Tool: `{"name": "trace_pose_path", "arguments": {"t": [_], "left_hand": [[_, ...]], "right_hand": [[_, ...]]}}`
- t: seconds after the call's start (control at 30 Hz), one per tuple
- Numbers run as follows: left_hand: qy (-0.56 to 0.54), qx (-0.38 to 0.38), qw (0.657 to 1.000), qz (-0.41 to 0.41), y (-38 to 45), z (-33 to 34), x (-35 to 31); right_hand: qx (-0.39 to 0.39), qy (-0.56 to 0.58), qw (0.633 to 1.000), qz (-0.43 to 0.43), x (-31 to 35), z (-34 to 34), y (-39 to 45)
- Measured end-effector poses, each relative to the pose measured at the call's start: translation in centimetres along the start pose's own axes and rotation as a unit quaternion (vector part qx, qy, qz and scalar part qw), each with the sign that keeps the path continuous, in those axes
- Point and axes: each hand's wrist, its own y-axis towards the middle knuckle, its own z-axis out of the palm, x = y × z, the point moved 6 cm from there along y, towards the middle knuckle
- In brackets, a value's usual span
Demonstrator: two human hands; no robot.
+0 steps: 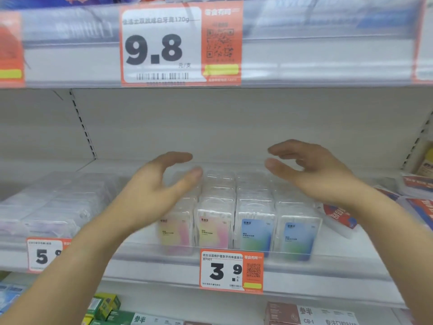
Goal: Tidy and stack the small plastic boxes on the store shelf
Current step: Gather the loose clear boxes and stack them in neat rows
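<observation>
Four rows of small clear plastic boxes (236,221) with rounded corners stand upright on the white metal store shelf (316,268), running from its front lip back toward the plain rear wall. The two front boxes toward the left carry pink-and-yellow cards inside, the two toward the right blue-and-green ones, and the glossy shells blur together further back. The left hand (154,191) hangs above the left edge of these rows with its thumb and fingers spread wide and gently curved, holding nothing; the right hand (311,170) hangs above the right edge, likewise spread wide and empty, palm turned inward toward the other. Whether either fingertip touches a box top cannot be told. Just below the boxes, an orange-and-white paper price tag reading 3.9 (231,270) sits on the shelf lip. Left of the boxes lie flat, cloudy transparent packs (51,202); right of them, red-and-white printed packets (342,216) lean at a tilt.
</observation>
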Motion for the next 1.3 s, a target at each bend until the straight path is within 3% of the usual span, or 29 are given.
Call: {"name": "trace_pose_path", "arguments": {"t": [0.07,0.17,0.23,0.33,0.73,0.9,1.0,1.13,1.3], "left_hand": [[0.018,0.011,1.000,0.005,2.8,0.6,-1.8],[0.124,0.144,0.982,-0.013,6.4,3.5,-3.0],[0.188,0.225,0.955,-0.039,7.5,5.1,-2.4],[0.222,0.269,0.935,-0.061,7.6,5.8,-1.4],[0.219,0.276,0.933,-0.073,7.0,6.0,-1.2],[0.207,0.274,0.934,-0.096,6.8,6.2,-1.0],[0.197,0.264,0.940,-0.090,6.4,6.0,-1.4],[0.106,0.164,0.980,-0.030,5.6,4.9,-4.1],[0.099,0.049,0.988,0.106,3.8,7.0,-11.2]], "right_hand": [[0.082,-0.092,0.992,0.003,0.9,2.5,3.0],[0.222,-0.192,0.955,0.048,0.5,5.5,5.5],[0.263,-0.201,0.941,0.071,0.3,6.0,6.1],[0.283,-0.180,0.938,0.085,0.2,6.3,6.3],[0.299,-0.233,0.920,0.098,0.6,6.5,6.3],[0.250,-0.233,0.937,0.074,0.9,5.6,6.2],[0.172,-0.235,0.956,0.041,1.2,2.9,5.3],[0.010,-0.129,0.991,0.035,-0.4,-2.7,1.5],[-0.150,-0.155,0.973,0.078,-6.9,-8.1,-4.8]]}}
